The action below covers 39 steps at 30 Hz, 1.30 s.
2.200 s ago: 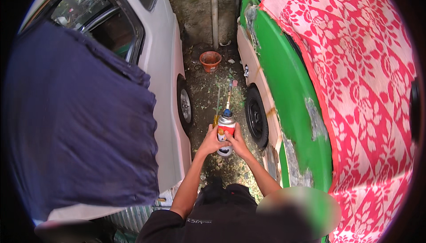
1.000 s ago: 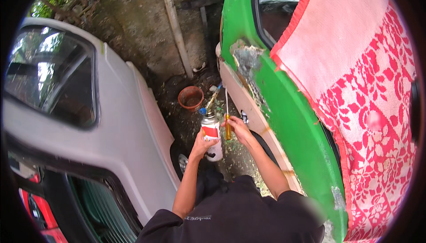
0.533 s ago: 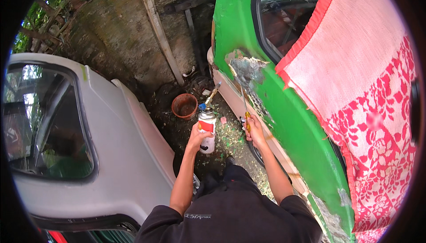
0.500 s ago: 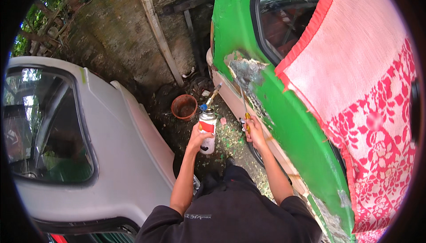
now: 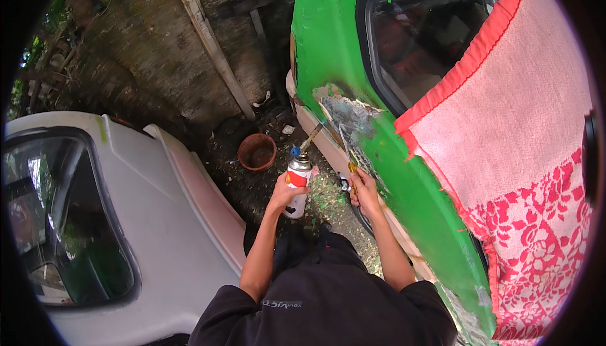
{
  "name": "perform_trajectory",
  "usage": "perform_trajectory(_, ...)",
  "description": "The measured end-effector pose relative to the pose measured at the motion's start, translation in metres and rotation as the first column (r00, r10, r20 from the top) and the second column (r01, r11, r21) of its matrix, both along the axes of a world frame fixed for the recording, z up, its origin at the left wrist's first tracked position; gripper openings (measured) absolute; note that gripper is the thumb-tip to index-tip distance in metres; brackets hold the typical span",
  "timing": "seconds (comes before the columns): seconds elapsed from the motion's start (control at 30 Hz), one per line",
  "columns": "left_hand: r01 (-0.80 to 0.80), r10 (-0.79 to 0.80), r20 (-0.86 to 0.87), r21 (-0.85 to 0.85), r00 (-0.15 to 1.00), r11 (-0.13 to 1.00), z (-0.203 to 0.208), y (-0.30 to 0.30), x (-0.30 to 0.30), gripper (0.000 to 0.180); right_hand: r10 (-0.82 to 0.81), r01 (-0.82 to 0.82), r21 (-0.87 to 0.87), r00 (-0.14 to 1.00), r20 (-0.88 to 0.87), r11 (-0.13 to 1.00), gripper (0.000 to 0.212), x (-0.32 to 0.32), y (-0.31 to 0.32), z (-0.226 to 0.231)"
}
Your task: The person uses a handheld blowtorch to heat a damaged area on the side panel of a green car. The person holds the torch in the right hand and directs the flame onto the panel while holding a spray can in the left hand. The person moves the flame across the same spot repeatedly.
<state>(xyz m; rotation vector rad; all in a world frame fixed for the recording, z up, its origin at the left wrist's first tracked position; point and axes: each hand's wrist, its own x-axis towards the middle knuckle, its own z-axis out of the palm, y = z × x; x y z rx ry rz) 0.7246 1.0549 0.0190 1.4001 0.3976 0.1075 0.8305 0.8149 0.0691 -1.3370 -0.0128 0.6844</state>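
My left hand (image 5: 281, 194) is wrapped round the white and red gas canister of a blowtorch (image 5: 297, 206), held upright. Its blue-knobbed head carries a brass-coloured nozzle (image 5: 309, 137) angled up and right at the green car body (image 5: 413, 188); a faint bluish tint shows at its tip. In my right hand (image 5: 365, 197) is a screwdriver (image 5: 352, 168) with a yellow handle, its long metal shaft pointing away from me. The shaft's end lies at the edge of a scraped grey patch (image 5: 355, 117) with ragged paint; whether it touches cannot be made out.
On the left stands a grey car body (image 5: 167, 220). A brown pot (image 5: 257, 152) sits on the debris-strewn ground ahead, near a wooden post (image 5: 208, 40) leaning on the wall. A pink and red patterned cloth (image 5: 486, 137) drapes over the green car at right.
The view has shifted a little. The torch nozzle and the screwdriver's tip have come closer to the scraped patch. Both hands keep their hold.
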Motion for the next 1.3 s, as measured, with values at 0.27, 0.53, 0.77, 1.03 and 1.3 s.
perform_trajectory(0.27,0.039,-0.038,0.022,-0.045,0.999,0.998,0.001,0.017,0.006,0.04,-0.083,0.083,-0.014,0.996,0.015,0.996,0.017,-0.008,0.019,0.006)
perform_trajectory(0.53,0.081,-0.08,0.024,-0.058,0.997,0.995,-0.001,0.032,0.015,0.04,-0.138,0.137,-0.042,0.99,-0.037,0.99,0.02,-0.011,0.039,0.008)
perform_trajectory(0.77,0.108,-0.109,-0.03,-0.037,0.994,0.993,0.012,0.036,0.014,0.045,-0.186,0.186,-0.119,0.982,0.011,0.975,0.024,-0.012,0.048,0.011)
perform_trajectory(1.03,0.019,-0.018,0.023,-0.042,1.0,0.999,0.015,0.036,0.016,0.09,-0.177,0.181,-0.109,0.983,0.042,0.977,0.043,-0.012,0.05,0.014)
perform_trajectory(1.3,0.1,-0.098,0.035,-0.049,0.995,0.994,0.014,0.042,0.016,0.069,-0.189,0.2,-0.15,0.978,0.084,0.968,0.045,0.004,0.077,-0.004)
